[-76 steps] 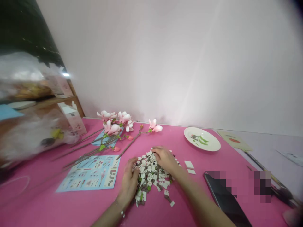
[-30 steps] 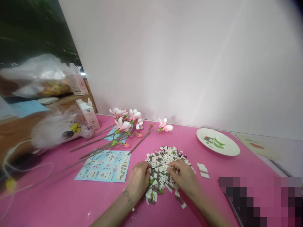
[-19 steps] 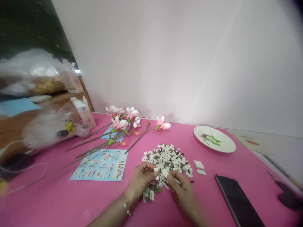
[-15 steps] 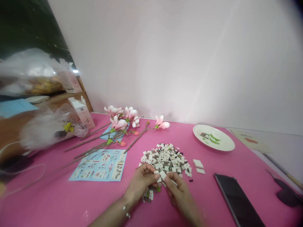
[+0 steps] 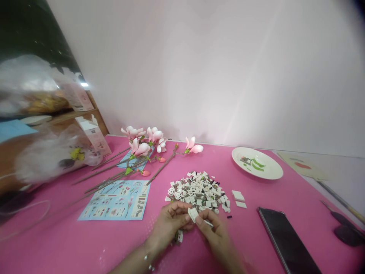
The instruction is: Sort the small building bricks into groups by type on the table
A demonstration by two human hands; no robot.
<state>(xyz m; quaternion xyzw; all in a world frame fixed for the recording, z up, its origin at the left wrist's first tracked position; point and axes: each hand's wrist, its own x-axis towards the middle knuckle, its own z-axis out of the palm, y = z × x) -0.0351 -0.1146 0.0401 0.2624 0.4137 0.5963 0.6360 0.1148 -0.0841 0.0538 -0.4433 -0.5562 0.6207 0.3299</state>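
Note:
Both hands meet in front of a heap of small white, grey and dark building bricks (image 5: 202, 188). A flat white brick (image 5: 193, 214) is pinched between the fingers of my left hand (image 5: 172, 220) and my right hand (image 5: 212, 230). The edge of another white piece shows under the right fingers. Some white and grey bricks (image 5: 179, 236) peek out below my left hand, partly covered by it. To the right of the heap lie a few white flat bricks (image 5: 238, 196) on the pink table (image 5: 245, 236).
Pink magnolia stems (image 5: 139, 148) lie at the back left over a light-blue parts sheet (image 5: 115, 203). A white plate (image 5: 273, 169) holds green pieces. A black phone (image 5: 288, 239) lies right of my hands, near dark-handled scissors (image 5: 346, 230). Boxes (image 5: 97, 135) and plastic bags stand left.
The two white bricks held apart between my hands are now close together, seen as one. My view has shifted slightly to the right.

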